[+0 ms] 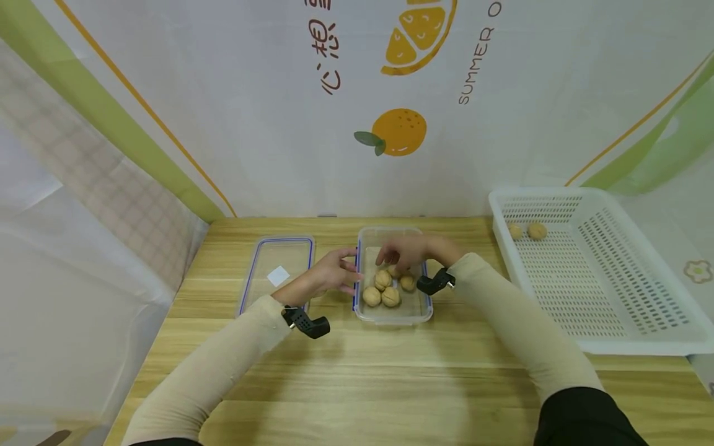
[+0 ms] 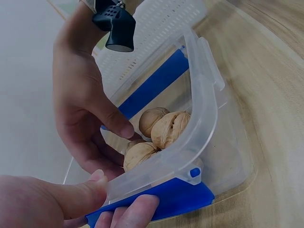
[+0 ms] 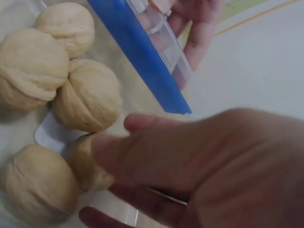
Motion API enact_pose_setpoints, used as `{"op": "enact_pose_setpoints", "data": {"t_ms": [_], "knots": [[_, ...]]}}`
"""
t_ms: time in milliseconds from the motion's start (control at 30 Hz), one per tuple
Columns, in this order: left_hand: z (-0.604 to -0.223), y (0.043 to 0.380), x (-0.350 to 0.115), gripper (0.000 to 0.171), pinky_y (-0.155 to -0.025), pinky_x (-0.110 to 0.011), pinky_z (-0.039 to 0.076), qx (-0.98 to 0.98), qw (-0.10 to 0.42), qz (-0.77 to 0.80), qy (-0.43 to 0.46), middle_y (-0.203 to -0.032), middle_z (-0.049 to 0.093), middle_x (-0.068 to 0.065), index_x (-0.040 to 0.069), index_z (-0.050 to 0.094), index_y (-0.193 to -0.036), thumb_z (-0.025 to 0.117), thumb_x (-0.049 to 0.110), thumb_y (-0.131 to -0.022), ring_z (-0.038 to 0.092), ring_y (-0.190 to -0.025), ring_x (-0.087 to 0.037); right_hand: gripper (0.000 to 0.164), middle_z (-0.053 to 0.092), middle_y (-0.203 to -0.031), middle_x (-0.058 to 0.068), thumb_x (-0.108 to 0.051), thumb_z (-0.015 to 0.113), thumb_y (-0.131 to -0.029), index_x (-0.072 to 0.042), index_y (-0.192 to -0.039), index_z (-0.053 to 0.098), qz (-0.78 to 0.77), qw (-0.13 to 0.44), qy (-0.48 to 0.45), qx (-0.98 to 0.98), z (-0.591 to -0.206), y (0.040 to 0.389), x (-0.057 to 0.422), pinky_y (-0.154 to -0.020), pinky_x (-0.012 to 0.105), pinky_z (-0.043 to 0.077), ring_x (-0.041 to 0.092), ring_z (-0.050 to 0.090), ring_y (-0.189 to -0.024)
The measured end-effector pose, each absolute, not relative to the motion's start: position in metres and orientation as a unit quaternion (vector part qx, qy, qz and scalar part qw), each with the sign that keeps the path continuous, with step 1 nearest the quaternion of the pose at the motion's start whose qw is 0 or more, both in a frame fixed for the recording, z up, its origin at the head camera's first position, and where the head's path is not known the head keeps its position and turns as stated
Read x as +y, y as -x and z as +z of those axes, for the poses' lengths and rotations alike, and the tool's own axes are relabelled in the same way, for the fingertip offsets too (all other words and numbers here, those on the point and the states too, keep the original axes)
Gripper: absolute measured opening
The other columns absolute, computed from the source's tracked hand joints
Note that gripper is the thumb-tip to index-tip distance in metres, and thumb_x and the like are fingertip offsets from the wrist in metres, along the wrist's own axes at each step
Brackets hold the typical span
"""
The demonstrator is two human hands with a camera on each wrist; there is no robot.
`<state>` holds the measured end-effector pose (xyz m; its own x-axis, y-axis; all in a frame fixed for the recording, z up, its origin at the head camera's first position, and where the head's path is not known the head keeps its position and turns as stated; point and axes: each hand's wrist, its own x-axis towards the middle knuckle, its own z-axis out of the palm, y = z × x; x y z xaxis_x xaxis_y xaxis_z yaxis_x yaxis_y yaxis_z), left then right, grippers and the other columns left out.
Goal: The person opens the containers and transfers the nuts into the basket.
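My left hand grips the left long side of a clear plastic food container, its thumb on the rim and other fingers at the blue latch flap. Inside, several tan walnuts lie grouped. Over the container, my right hand reaches in with loosely bent, spread fingers. Its thumb overlaps a walnut in the right wrist view, and that nut sits low beside the others. From the left wrist view, the right thumb and fingers appear just beside the walnuts.
The container's lid, edged in blue with a white square on it, lies at left on the wooden table. A white slotted basket stands at right with two walnuts in its far left corner. A fruit-printed curtain hangs behind.
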<state>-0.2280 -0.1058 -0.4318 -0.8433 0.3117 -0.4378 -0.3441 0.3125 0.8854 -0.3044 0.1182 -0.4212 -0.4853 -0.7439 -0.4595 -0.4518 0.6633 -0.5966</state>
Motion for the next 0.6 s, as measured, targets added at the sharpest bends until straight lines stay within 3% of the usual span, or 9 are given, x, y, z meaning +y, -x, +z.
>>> {"op": "enact_pose_setpoints", "data": {"t_ms": [167,433,600], "knots": [[-0.432,0.2273,-0.1054,0.07,-0.075,-0.038,0.067,0.76,0.279,0.587,0.012,-0.113,0.052,-0.019,-0.002,0.031,-0.156,0.064,-0.01,-0.096,0.065,-0.088,-0.025,0.043,0.062,-0.128,0.018,0.005,0.07,-0.087,-0.003,-0.13,0.066,-0.165,0.341,0.365,0.851,-0.4256,0.303,0.1136,-0.105,0.04,0.053,0.029,0.058,-0.118],[-0.4313,0.2265,-0.1052,0.07,-0.075,-0.037,0.067,0.761,0.28,0.586,0.012,-0.113,0.052,-0.019,-0.002,0.03,-0.157,0.064,-0.01,-0.096,0.066,-0.088,-0.025,0.041,0.065,-0.111,0.01,0.007,0.07,-0.084,-0.006,-0.123,0.07,-0.138,0.324,0.368,0.861,-0.4241,0.3002,0.1116,-0.088,0.033,0.055,0.021,0.057,-0.099],[-0.4309,0.2267,-0.1046,0.07,-0.075,-0.037,0.067,0.762,0.28,0.584,0.01,-0.115,0.052,-0.019,-0.001,0.03,-0.157,0.064,-0.009,-0.096,0.065,-0.088,-0.025,0.037,0.066,-0.109,0.009,0.005,0.072,-0.085,-0.005,-0.121,0.07,-0.152,0.327,0.353,0.863,-0.4257,0.2998,0.1116,-0.089,0.034,0.056,0.02,0.058,-0.099]]}}
